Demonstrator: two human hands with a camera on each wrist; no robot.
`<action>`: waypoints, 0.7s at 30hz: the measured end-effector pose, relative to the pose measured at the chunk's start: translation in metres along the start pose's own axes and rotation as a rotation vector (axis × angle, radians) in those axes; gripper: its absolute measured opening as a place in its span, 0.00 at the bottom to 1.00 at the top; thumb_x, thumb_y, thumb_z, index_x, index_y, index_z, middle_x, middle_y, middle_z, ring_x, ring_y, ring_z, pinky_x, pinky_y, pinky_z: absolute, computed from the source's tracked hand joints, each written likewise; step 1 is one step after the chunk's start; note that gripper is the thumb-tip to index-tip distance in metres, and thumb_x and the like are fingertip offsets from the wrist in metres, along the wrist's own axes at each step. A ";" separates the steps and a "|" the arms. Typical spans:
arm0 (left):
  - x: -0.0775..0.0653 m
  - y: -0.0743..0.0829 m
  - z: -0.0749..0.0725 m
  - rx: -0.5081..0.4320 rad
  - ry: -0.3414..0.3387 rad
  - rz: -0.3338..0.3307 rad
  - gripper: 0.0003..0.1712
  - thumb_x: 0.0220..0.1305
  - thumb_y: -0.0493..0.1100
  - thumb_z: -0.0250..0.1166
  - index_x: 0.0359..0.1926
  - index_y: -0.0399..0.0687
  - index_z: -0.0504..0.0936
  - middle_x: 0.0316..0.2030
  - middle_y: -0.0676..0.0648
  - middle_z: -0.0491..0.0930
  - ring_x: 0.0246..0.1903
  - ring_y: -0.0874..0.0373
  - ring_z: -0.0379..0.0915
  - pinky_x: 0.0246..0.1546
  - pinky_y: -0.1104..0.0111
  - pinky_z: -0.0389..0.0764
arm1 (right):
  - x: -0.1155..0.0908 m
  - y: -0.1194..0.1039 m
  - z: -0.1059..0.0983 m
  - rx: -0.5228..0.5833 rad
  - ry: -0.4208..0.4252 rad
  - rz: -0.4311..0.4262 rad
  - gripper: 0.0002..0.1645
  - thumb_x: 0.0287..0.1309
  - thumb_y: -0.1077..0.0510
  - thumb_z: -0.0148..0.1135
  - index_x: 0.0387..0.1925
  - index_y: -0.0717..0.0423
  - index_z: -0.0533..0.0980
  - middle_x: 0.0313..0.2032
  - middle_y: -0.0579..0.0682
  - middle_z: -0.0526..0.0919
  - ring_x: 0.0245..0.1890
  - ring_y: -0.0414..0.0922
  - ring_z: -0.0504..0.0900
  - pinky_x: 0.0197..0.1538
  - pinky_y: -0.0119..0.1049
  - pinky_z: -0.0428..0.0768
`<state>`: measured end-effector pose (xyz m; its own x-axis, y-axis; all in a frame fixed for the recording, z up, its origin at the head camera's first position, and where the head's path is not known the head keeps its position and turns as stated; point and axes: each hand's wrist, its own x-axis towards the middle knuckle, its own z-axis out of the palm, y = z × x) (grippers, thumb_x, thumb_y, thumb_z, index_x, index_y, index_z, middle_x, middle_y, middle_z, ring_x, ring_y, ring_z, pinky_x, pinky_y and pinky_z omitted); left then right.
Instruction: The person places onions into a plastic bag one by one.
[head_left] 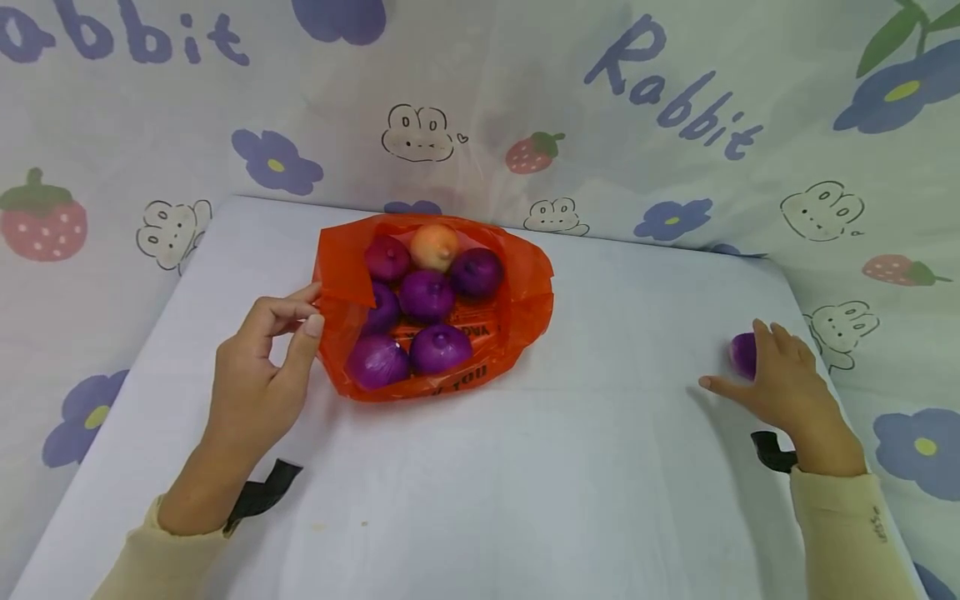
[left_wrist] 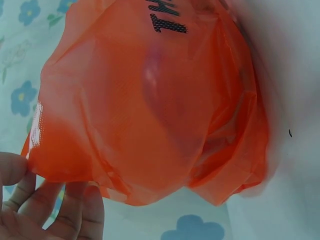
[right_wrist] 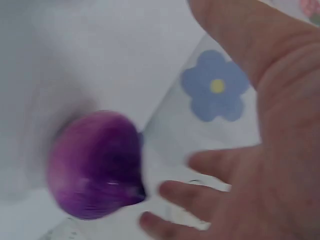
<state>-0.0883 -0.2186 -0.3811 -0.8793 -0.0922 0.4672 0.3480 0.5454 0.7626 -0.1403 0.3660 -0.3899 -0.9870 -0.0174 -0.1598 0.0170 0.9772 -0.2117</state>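
Observation:
A red plastic bag (head_left: 532, 292) stands with its mouth open left of the table's middle. Inside it lie several purple onions (head_left: 426, 296) and one yellow onion (head_left: 435, 247). My left hand (head_left: 262, 367) pinches the bag's left rim between thumb and fingers. The left wrist view shows the bag's side (left_wrist: 125, 100) up close, with a purple shape faintly visible through the plastic. On the right, another purple onion (right_wrist: 95, 165) sits on the table. My right hand (head_left: 791, 387) hovers beside it with spread fingers, apart from the onion in the right wrist view.
A white table (head_left: 585, 467) lies under everything. Behind and beside it hangs a cloth (head_left: 480, 100) printed with rabbits, flowers and strawberries. Black straps (head_left: 266, 492) show at both wrists.

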 end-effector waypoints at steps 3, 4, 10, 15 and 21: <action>0.000 0.001 0.000 -0.005 -0.003 0.002 0.09 0.76 0.34 0.61 0.51 0.31 0.77 0.65 0.46 0.80 0.59 0.73 0.73 0.57 0.82 0.72 | 0.006 0.010 0.004 0.031 0.037 0.016 0.77 0.58 0.33 0.74 0.79 0.75 0.37 0.73 0.84 0.45 0.69 0.83 0.49 0.65 0.80 0.55; 0.000 0.001 0.000 -0.007 -0.003 0.001 0.09 0.76 0.34 0.61 0.51 0.31 0.77 0.65 0.46 0.80 0.59 0.73 0.73 0.56 0.82 0.72 | 0.008 0.013 0.005 0.038 0.050 0.026 0.77 0.58 0.33 0.74 0.79 0.75 0.36 0.73 0.84 0.46 0.68 0.84 0.51 0.64 0.79 0.57; 0.000 0.001 0.000 -0.006 -0.001 -0.006 0.09 0.76 0.35 0.61 0.51 0.32 0.77 0.65 0.46 0.81 0.58 0.73 0.73 0.56 0.82 0.72 | 0.015 0.025 0.009 0.081 0.001 0.140 0.82 0.59 0.27 0.69 0.78 0.72 0.27 0.73 0.85 0.43 0.62 0.86 0.58 0.58 0.81 0.64; -0.001 0.002 0.000 0.002 -0.002 -0.008 0.09 0.76 0.36 0.61 0.51 0.32 0.77 0.65 0.46 0.81 0.58 0.74 0.73 0.56 0.82 0.71 | 0.019 0.035 0.011 0.126 -0.066 0.188 0.80 0.62 0.27 0.66 0.77 0.74 0.26 0.70 0.89 0.43 0.63 0.86 0.57 0.58 0.81 0.64; -0.001 0.002 0.000 0.012 -0.003 -0.006 0.10 0.77 0.36 0.61 0.51 0.32 0.77 0.65 0.45 0.81 0.58 0.75 0.72 0.56 0.83 0.71 | 0.020 0.044 0.011 0.152 -0.075 0.184 0.75 0.65 0.32 0.65 0.76 0.79 0.30 0.67 0.90 0.48 0.62 0.85 0.59 0.57 0.81 0.66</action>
<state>-0.0867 -0.2175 -0.3798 -0.8823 -0.0930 0.4615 0.3390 0.5546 0.7599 -0.1576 0.4067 -0.4127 -0.9505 0.1369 -0.2789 0.2250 0.9225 -0.3138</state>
